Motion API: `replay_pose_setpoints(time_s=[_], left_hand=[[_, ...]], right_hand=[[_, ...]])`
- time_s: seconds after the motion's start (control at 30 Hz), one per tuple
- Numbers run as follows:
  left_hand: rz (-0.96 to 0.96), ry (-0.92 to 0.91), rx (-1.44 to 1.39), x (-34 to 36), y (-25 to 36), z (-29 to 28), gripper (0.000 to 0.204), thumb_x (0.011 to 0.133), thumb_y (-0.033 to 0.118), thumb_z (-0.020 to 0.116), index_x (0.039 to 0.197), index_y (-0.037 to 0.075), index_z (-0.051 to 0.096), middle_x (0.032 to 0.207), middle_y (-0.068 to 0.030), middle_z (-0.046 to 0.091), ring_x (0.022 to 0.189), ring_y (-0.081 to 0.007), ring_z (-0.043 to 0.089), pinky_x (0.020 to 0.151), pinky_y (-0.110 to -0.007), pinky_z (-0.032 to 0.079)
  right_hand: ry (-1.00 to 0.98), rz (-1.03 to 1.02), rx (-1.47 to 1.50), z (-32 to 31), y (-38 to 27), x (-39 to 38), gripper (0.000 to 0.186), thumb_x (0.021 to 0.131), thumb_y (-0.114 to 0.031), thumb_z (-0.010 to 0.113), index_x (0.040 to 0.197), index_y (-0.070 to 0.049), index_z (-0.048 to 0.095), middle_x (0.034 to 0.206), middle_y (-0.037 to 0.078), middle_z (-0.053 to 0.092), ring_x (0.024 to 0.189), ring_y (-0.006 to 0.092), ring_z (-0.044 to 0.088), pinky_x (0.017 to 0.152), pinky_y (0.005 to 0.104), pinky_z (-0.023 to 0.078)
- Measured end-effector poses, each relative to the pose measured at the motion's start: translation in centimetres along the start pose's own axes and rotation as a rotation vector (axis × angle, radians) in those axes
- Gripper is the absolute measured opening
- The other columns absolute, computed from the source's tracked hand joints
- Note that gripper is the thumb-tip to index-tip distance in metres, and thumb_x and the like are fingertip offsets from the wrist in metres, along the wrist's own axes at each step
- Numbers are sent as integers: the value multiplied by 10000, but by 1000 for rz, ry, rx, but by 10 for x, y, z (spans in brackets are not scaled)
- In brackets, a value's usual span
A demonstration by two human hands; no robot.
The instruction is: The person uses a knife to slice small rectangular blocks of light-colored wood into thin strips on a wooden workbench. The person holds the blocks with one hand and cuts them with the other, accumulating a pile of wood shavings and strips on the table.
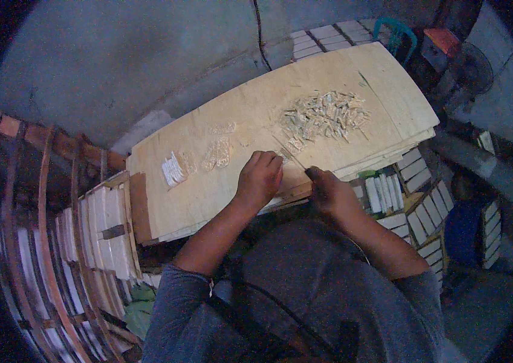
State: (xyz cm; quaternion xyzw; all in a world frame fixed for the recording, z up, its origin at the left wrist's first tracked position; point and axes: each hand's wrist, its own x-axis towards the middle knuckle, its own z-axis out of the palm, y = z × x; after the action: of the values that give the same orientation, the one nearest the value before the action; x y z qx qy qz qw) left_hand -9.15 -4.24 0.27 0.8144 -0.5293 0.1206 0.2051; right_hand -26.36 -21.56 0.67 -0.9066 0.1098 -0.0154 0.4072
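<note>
My right hand [329,190] is closed round the dark handle of a thin, straight tool [290,152], a slim file or narrow blade by its look. The tool slants up and left past the fingertips of my left hand [261,176]. Those fingers are bent and pressed together at the near edge of a pale wooden board [244,196]; what they hold is hidden. Just beyond the tool lies a small patterned pale piece [295,144]. A loose heap of small pale pieces [329,115] spreads farther right on the board.
Left on the board lie patterned pale pieces [216,153] and a white ribbed bundle [173,170]. A slatted wooden rack [45,175] stands at the left, a grey wall [147,54] behind. Blocks in rows [383,190] sit below right, near a fan [471,69] and a teal chair [396,37].
</note>
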Motion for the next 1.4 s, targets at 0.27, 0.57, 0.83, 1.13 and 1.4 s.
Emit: replay_pose_setpoints(time_s=[0.27, 0.57, 0.83, 1.13, 1.4], left_hand=[[-27, -56, 6, 0, 1, -3, 205, 827, 74, 753, 1025, 56, 703, 1027, -104, 658, 983, -317, 631, 852, -410, 570], [-63, -24, -57, -7, -6, 3, 190, 866, 112, 732, 1042, 50, 694, 1034, -126, 666, 994, -367, 635, 858, -455, 566], [-41, -37, -65, -5, -2, -4, 190, 874, 122, 730, 1048, 49, 705, 1058, -128, 679, 973, -374, 629, 839, -457, 562], [-91, -23, -39, -12, -2, 0, 158, 899, 110, 705, 1046, 49, 704, 1060, -130, 671, 986, -368, 620, 858, -463, 554], [-37, -17, 8, -9, -2, -2, 160, 840, 79, 733, 993, 51, 695, 1003, -110, 655, 946, -334, 625, 822, -438, 559]], right_hand=[[-63, 104, -161, 28, -6, 17, 468, 999, -169, 572, 1460, -103, 525, 1177, 259, 676, 972, 499, 696, 815, 572, 573], [84, 7, -36, 11, 9, -9, 430, 999, -149, 575, 1426, -102, 559, 1188, 266, 681, 941, 506, 699, 834, 578, 569], [-75, 131, -159, 23, -20, 21, 500, 961, -116, 616, 1454, -125, 531, 1245, 237, 667, 973, 493, 698, 832, 564, 576], [55, -28, -79, 6, 5, -18, 437, 983, -129, 615, 1414, -83, 558, 1164, 248, 686, 1013, 487, 688, 850, 548, 573], [-81, 78, -127, 26, -20, 26, 473, 970, -153, 618, 1435, -115, 540, 1148, 238, 688, 976, 478, 702, 809, 557, 575]])
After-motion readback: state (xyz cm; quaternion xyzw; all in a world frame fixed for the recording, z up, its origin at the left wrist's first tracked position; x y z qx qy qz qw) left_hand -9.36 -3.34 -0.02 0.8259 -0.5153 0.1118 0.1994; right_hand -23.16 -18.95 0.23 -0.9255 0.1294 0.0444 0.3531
